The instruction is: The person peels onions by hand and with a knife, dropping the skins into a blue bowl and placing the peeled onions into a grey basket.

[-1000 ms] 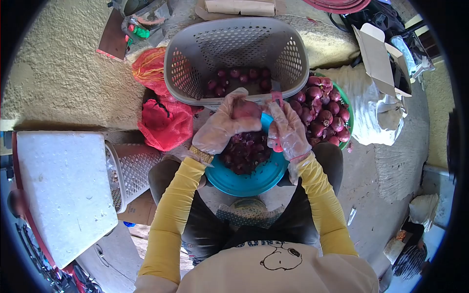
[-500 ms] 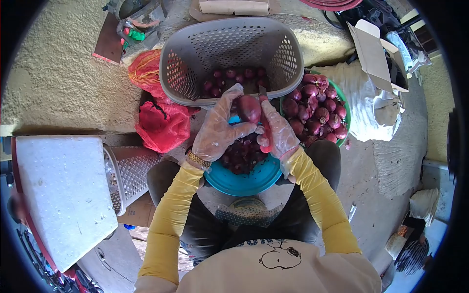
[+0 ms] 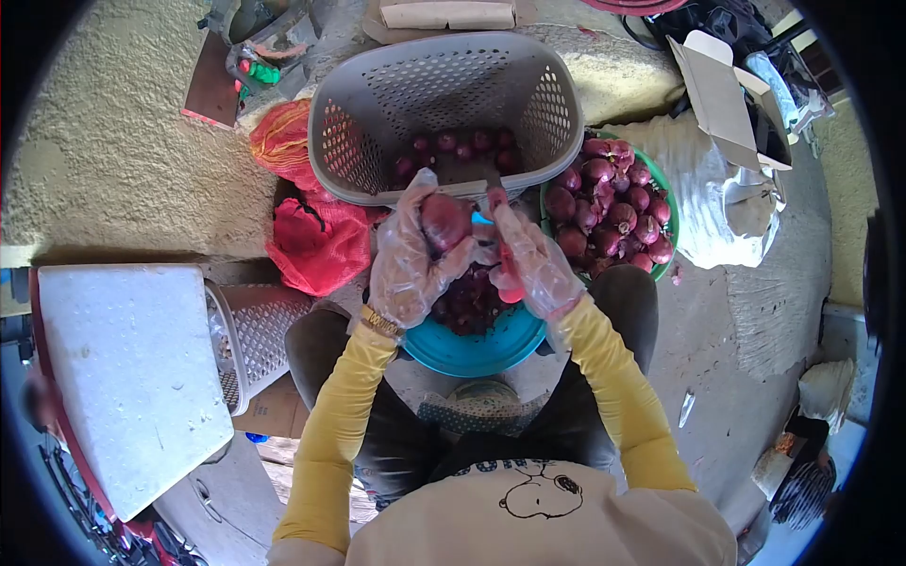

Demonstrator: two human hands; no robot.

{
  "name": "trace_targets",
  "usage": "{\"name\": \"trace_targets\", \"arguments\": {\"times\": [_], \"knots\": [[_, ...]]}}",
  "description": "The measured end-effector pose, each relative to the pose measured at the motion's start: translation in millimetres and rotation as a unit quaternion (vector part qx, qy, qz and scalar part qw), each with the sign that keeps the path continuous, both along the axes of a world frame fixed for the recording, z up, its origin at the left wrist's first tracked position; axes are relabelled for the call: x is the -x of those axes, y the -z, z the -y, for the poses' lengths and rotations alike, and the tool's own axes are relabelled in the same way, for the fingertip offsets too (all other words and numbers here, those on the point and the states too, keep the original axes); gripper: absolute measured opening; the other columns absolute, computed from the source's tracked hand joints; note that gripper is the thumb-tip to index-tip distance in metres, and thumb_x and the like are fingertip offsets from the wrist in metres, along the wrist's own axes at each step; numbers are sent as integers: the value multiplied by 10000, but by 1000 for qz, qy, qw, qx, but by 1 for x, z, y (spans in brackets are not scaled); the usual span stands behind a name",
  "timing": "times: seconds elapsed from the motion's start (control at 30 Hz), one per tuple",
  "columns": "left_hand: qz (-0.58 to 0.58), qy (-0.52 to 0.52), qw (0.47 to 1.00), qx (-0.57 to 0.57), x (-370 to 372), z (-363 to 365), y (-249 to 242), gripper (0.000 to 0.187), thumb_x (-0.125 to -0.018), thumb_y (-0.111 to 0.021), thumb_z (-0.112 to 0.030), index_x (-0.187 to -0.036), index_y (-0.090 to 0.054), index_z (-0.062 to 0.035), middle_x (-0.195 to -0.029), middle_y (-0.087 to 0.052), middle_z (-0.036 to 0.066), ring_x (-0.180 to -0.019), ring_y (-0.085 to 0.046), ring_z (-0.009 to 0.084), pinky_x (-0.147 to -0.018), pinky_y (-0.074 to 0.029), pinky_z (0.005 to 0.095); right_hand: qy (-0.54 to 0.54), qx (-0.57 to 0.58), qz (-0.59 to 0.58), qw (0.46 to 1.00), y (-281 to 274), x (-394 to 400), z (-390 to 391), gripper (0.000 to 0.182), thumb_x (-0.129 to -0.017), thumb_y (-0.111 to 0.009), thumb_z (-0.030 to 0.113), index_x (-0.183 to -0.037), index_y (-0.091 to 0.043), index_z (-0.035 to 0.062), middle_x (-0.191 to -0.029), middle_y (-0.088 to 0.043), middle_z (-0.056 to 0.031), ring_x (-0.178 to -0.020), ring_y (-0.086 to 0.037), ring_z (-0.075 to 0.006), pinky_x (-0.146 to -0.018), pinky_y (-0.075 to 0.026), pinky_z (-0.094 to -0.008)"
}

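My left hand (image 3: 408, 264), in a clear plastic glove, is closed around a red onion (image 3: 445, 223). In my gloved right hand (image 3: 540, 264) is a knife with a red handle (image 3: 511, 279), its blade pointing up and away from me. The two hands are close together over a blue basin (image 3: 472, 351) that holds dark onion skins (image 3: 469, 304). Just beyond them stands a grey perforated basket (image 3: 444, 66) with several onions (image 3: 445, 141) at its bottom. To the right, a green tub (image 3: 672, 203) is heaped with red onions (image 3: 623, 219).
At left are a red mesh sack (image 3: 321, 245), a light plastic basket (image 3: 260, 330) and a white foam box lid (image 3: 132, 377). A white sack (image 3: 717, 222) and an open cardboard box (image 3: 722, 104) lie at right. Behind the basket runs a rough ledge (image 3: 623, 80).
My left hand has shifted slightly left with the onion, which now sits farther from the knife. My right hand has tilted a little and moved slightly down.
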State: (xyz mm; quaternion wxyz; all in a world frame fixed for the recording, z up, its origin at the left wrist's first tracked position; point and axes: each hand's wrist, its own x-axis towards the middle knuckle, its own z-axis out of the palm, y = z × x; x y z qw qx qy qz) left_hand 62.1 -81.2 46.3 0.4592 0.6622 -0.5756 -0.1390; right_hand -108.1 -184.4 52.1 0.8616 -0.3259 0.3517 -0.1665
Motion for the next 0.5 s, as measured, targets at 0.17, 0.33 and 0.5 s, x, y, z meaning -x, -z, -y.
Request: {"name": "trace_targets", "arguments": {"times": [0.17,0.33,0.5], "knots": [[53,-8,998,-27,1,-26,-15,849,-852,-809,-297,-1488,-347,25,-1411,-526,236,-1257,-560,378,-1059,-444,442,-34,20,71,997,1,43,-22,500,-1051,-583,257,-1499,-419,108,-1202,-596,-40,-853,-591,-101,-661,-499,-248],[-126,-9,989,-70,15,-54,-7,858,-844,-820,-293,-1489,-349,21,-1370,-539,217,-1256,-551,361,-1071,-436,437,14,5,82,997,4,65,-71,546,-1088,-485,147,-1593,-280,117,-1022,-541,-8,-724,-500,-84,-622,-439,-230],[-28,-30,998,-44,20,-52,5,845,-838,-830,-303,-1472,-373,17,-1322,-557,200,-1227,-556,353,-1069,-436,430,-23,207,-12,978,3,70,-79,542,-1086,-485,149,-1590,-288,114,-922,-486,10,-690,-430,-66,-613,-417,-223]]}}
